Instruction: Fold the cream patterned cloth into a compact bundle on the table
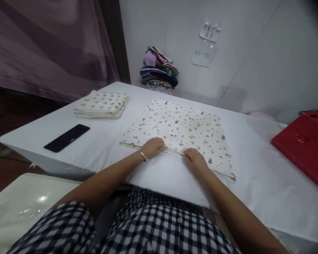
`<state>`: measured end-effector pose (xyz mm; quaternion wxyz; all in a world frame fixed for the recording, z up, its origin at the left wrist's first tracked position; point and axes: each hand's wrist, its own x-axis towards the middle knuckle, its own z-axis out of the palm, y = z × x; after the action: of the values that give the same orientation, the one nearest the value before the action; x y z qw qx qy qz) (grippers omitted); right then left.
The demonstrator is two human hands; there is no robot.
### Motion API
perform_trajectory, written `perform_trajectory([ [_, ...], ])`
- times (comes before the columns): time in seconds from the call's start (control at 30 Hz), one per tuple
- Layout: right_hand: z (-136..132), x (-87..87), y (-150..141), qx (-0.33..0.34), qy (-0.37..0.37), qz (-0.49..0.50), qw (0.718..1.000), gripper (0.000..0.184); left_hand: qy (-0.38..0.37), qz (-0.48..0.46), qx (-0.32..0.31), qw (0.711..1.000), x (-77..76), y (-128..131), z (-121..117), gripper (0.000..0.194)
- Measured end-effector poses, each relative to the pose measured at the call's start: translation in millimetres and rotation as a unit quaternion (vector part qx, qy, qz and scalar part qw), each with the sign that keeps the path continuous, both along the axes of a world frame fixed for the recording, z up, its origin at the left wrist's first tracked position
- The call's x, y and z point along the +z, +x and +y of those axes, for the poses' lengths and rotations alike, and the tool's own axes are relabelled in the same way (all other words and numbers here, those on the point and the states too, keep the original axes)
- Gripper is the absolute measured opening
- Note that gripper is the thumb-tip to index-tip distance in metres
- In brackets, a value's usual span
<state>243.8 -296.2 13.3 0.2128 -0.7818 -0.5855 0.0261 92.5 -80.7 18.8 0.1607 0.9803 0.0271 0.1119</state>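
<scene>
A white cloth (pixel 175 123) with small grey and brown prints lies flat on the white-covered table in front of me, its layers showing along the near edge. My left hand (pixel 153 147), with a silver bracelet at the wrist, is closed on that near edge, left of its middle. A short way to the right, my right hand (pixel 196 160) pinches the same edge. Between the two hands the edge is slightly raised. The fingertips of both hands are partly hidden by the hands themselves.
A folded printed cloth (pixel 102 104) and a black phone-like slab (pixel 67 138) lie on the left of the table (pixel 257 148). At the right edge stands a red basket (pixel 304 141). Behind the table is a pile of folded clothes (pixel 159 76). A white bin (pixel 29 197) sits lower left.
</scene>
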Motion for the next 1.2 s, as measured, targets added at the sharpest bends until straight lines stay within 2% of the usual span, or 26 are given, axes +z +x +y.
perform_trajectory([
  [0.13,0,-1.9,-1,-0.034,0.010,0.007,0.999,0.025,-0.011,-0.039,0.025,0.999,-3.1,-1,-5,0.022],
  [0.27,2,-0.2,-3,-0.024,0.004,-0.005,1.000,0.023,-0.013,-0.040,0.026,0.999,-4.3,-1,-12,0.018],
  [0.43,2,2.5,0,0.005,-0.007,-0.029,1.000,0.021,0.043,-0.001,-0.004,0.999,1.6,2,-14,0.014],
  [0.57,0,2.7,4,-0.023,0.014,-0.087,0.996,0.025,0.110,-0.008,0.012,0.994,3.5,5,-9,0.022],
  [0.67,-1,1.9,5,-0.023,-0.018,-0.123,0.992,0.028,0.131,-0.013,0.008,0.991,-1.1,5,-4,0.025],
  [0.77,-2,0.4,3,-0.007,-0.046,-0.102,0.994,0.030,0.121,-0.006,0.000,0.993,-6.0,3,-1,0.025],
  [0.97,-4,-1.9,5,0.011,-0.030,-0.076,0.997,0.034,0.072,-0.023,-0.001,0.997,-5.9,-6,0,0.023],
  [1.1,-6,-2.2,6,0.056,-0.016,-0.096,0.994,0.034,0.074,-0.044,-0.012,0.996,-5.0,-8,-1,0.017],
  [1.2,-5,-1.6,6,0.055,0.003,-0.098,0.994,0.032,0.092,-0.064,-0.002,0.994,-4.3,-5,0,0.015],
])
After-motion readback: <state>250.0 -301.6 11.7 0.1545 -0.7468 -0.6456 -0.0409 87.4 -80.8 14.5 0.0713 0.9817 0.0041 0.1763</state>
